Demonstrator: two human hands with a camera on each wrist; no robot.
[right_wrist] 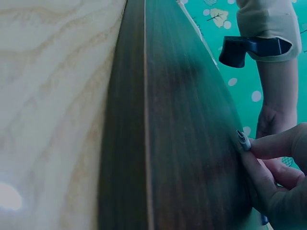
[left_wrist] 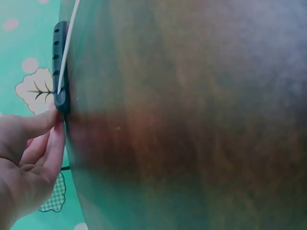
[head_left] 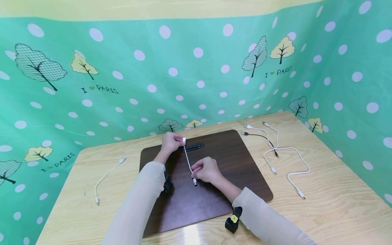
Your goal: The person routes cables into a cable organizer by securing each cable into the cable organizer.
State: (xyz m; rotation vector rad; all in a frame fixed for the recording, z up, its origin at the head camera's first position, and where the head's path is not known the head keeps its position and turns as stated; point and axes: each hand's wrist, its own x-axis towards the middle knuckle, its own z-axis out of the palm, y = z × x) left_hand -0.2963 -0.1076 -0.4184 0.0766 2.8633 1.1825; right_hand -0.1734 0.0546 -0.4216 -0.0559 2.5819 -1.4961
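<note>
A short white USB cable (head_left: 188, 158) runs across the left end of a black slotted cable holder (head_left: 193, 147) on a dark brown board (head_left: 214, 197). At the far end, my left hand (head_left: 171, 142) pinches around the cable's white plug (head_left: 184, 140). Its fingertips also meet the end of the cable holder (left_wrist: 59, 72) in the left wrist view, where the plug is hidden. My right hand (head_left: 208, 170) pinches the near end of the cable, just behind its small connector (head_left: 195, 182). That metal-tipped connector (right_wrist: 243, 140) sticks out past the thumb in the right wrist view.
Another short white cable (head_left: 105, 177) lies left of the board on the light wooden table (head_left: 73, 211). To the right are a black cable (head_left: 263, 136) and longer white cables (head_left: 298, 173), partly crossing. A green dotted curtain (head_left: 183, 68) stands behind the table.
</note>
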